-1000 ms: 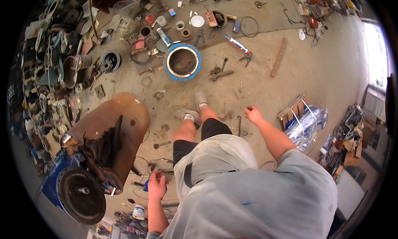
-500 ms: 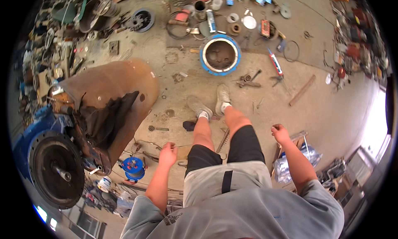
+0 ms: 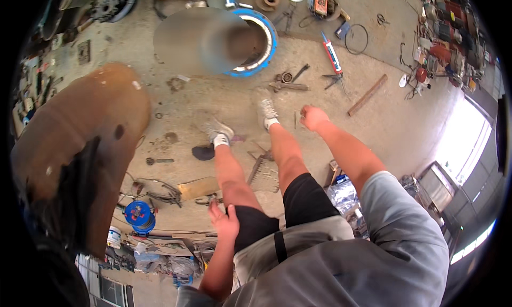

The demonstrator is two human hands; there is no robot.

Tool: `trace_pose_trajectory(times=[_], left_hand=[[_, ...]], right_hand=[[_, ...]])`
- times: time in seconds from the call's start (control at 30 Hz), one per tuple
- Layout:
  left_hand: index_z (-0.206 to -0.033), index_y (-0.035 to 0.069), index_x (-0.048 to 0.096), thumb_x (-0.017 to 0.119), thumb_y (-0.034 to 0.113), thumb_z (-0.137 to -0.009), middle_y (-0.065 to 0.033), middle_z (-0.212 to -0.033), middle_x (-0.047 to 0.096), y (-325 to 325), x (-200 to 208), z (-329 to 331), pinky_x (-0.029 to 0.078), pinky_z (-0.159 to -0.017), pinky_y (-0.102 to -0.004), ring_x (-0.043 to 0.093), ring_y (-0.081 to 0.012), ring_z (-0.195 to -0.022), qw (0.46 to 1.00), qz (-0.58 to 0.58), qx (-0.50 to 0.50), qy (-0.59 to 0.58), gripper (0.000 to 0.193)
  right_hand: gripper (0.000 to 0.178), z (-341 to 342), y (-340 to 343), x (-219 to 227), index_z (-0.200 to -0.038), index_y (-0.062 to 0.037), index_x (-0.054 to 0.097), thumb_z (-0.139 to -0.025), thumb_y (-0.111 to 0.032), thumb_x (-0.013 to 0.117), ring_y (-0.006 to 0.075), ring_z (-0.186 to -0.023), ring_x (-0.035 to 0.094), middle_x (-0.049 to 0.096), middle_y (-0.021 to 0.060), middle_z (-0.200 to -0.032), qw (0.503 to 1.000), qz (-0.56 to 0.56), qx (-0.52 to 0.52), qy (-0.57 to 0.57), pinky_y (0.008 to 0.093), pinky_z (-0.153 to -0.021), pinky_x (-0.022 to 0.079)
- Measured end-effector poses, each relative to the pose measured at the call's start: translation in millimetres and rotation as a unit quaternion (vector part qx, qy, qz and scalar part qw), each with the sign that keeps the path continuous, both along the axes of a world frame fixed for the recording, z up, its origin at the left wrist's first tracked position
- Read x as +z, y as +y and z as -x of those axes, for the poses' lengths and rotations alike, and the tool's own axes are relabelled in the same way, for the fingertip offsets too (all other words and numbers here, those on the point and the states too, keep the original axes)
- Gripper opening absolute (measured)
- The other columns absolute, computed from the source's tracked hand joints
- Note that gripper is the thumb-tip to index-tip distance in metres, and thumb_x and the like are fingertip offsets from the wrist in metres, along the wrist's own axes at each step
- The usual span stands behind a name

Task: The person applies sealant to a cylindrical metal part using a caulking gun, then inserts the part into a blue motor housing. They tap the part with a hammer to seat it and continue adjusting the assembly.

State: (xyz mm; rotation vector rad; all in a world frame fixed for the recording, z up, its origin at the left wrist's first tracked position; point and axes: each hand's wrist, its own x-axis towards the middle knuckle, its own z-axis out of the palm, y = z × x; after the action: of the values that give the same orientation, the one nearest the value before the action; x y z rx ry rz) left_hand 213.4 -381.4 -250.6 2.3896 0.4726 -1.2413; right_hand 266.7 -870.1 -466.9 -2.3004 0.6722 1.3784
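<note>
My right hand [image 3: 313, 118] is stretched forward over the floor, its fingers loosely curled, with nothing visible in them. Below it lie a rusty ring with bars [image 3: 288, 84] and a caulking gun with a red and white sealant cartridge [image 3: 332, 54]. My left hand [image 3: 225, 221] hangs beside my left thigh, fingers apart and holding nothing. Ahead of my feet is a blue-rimmed round metal ring [image 3: 273, 40]; a grey-brown blur hides its left part. On the left stands a large rusty metal cylinder [image 3: 90, 102] with a dark cloth [image 3: 77, 171] draped over it.
A rusty flat bar [image 3: 368, 95] lies at right. Near my left side are a blue reel [image 3: 140, 215], a white bucket [image 3: 113, 236] and a bar with a ring end [image 3: 160, 161]. Several machine parts line the right wall. A toothed strip [image 3: 258, 167] lies between my legs.
My right hand has swung forward and inward over the floor. My left hand has come down beside my thigh, its fingers spreading. The view has shifted; the blue ring and cylinder sit farther left.
</note>
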Motion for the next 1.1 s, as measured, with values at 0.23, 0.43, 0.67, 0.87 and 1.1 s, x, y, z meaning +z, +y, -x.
trace_pose_trajectory(times=[0.23,0.43,0.67,0.87,1.1], left_hand=[[-0.147,-0.005,0.041,0.066,0.026,-0.094,-0.0293,-0.15,0.041,-50.6,-51.3,-39.6,0.032,-0.116,-0.0563,0.04,-0.0473,-0.138,0.988,0.042,-0.116,-0.094,0.067],[-0.14,-0.011,0.045,0.064,0.025,-0.092,-0.0319,-0.144,0.041,-49.0,-68.3,-67.2,0.035,-0.114,-0.0562,0.042,-0.047,-0.132,0.979,0.076,-0.164,-0.092,0.063],[-0.142,-0.005,0.048,0.069,0.026,-0.097,-0.028,-0.141,0.049,-50.8,-75.7,-87.0,0.042,-0.11,-0.0536,0.05,-0.0434,-0.128,0.972,0.055,-0.209,-0.088,0.058],[-0.137,-0.004,0.053,0.07,0.021,-0.093,-0.0269,-0.134,0.054,-66.1,-78.9,-94.0,0.043,-0.107,-0.0528,0.052,-0.0439,-0.122,0.956,0.041,-0.273,-0.098,0.053],[-0.128,0.0,0.055,0.069,0.025,-0.084,-0.0221,-0.132,0.052,-87.6,-66.0,-83.5,0.033,-0.108,-0.0558,0.047,-0.0414,-0.124,0.948,0.055,-0.292,-0.112,0.053]], right_hand=[[0.054,-14.8,-39.6,-152.3,-0.136,-0.0136,0.065,-0.087,-0.029,0.08,0.036,-0.13,0.06,0.063,0.0147,-0.138,0.995,0.062,0.048,0.065,0.0468,-0.106,0.052],[0.072,18.2,-46.0,-269.7,-0.151,-0.01,0.05,-0.087,-0.026,0.08,0.0318,-0.145,0.046,0.049,0.0105,-0.154,0.99,0.136,0.016,0.027,0.048,-0.115,0.045],[0.051,77.1,-43.0,-371.7,-0.134,-0.0126,0.057,-0.087,-0.022,0.075,0.0262,-0.133,0.053,0.058,0.0071,-0.139,0.97,0.203,-0.03,-0.133,0.0455,-0.11,0.043],[0.026,75.0,-64.7,-357.1,-0.11,-0.0119,0.06,-0.09,-0.025,0.069,0.0277,-0.109,0.065,0.066,0.0079,-0.107,0.96,0.198,0.077,-0.185,0.0435,-0.093,0.049],[0.06,18.1,-37.9,-236.0,-0.132,-0.0008,0.051,-0.093,-0.043,0.069,0.0433,-0.116,0.068,0.07,0.0257,-0.126,0.988,0.021,-0.134,0.071,0.0512,-0.098,0.056]])
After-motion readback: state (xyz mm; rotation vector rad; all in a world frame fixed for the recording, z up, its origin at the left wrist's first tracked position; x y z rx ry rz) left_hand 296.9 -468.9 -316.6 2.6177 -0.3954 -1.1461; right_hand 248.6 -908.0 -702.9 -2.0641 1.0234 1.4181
